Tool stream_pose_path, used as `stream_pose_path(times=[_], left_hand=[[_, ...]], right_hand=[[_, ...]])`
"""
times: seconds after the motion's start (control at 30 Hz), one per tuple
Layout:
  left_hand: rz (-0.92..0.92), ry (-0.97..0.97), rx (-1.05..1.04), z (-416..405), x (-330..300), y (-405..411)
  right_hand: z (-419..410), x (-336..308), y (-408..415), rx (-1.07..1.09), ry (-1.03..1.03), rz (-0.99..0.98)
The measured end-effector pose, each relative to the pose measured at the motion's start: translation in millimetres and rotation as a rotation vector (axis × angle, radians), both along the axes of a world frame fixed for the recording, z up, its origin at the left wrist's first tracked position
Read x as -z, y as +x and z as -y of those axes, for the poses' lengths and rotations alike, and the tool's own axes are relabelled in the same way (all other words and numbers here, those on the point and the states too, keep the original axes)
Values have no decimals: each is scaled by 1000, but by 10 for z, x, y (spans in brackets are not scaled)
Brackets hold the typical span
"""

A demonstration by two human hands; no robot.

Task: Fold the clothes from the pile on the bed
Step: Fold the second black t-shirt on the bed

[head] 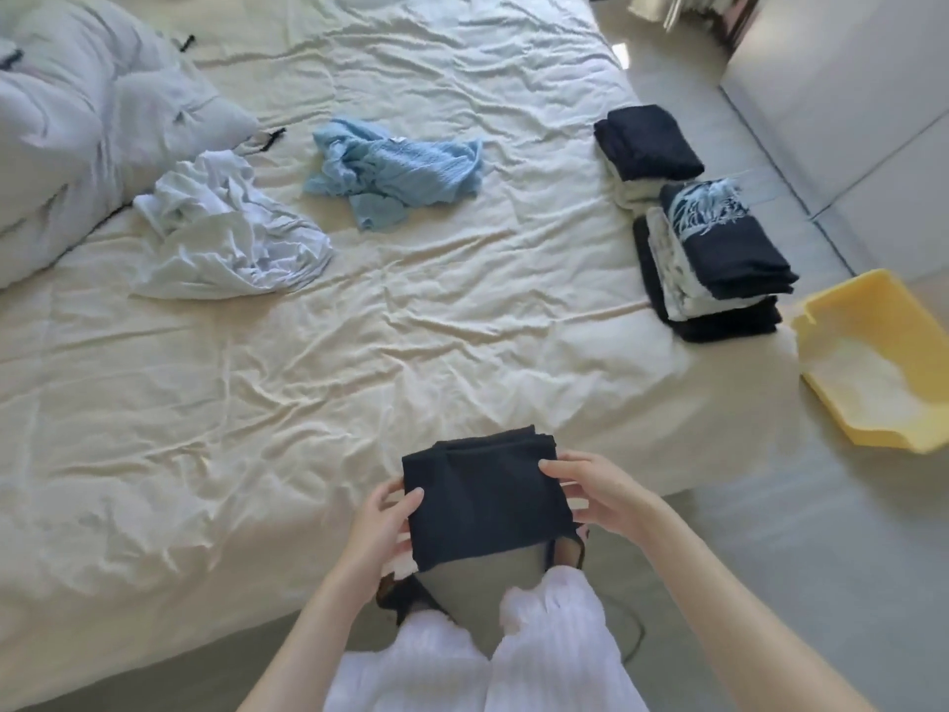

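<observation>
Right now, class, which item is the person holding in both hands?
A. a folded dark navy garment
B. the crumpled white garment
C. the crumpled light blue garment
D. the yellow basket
A: the left hand and right hand each pinch a side of the folded dark navy garment at the near edge of the bed; the other options lie untouched.

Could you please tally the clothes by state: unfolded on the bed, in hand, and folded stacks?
Unfolded: 2, white garment, light blue garment
In hand: 1, dark folded garment
Folded stacks: 2, far stack, near stack
Total: 5
</observation>
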State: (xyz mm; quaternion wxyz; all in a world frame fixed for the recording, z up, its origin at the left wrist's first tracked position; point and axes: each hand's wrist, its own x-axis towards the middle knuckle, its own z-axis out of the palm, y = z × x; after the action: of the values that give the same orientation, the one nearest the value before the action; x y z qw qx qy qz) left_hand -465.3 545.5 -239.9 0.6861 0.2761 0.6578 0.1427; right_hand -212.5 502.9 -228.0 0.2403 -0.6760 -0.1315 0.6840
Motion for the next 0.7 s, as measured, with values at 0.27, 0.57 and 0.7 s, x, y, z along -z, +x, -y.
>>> stream_pose_path(times=[0.27, 0.57, 0.7], left_hand=[[-25, -44, 28, 180, 4, 1611], [65, -71, 116, 61, -124, 2974], [8, 7, 233, -199, -130, 3248]], right_hand=[[238, 86, 1579, 49, -21, -29], [258, -95, 2867, 191, -32, 107], [232, -58, 3014, 275, -81, 104]])
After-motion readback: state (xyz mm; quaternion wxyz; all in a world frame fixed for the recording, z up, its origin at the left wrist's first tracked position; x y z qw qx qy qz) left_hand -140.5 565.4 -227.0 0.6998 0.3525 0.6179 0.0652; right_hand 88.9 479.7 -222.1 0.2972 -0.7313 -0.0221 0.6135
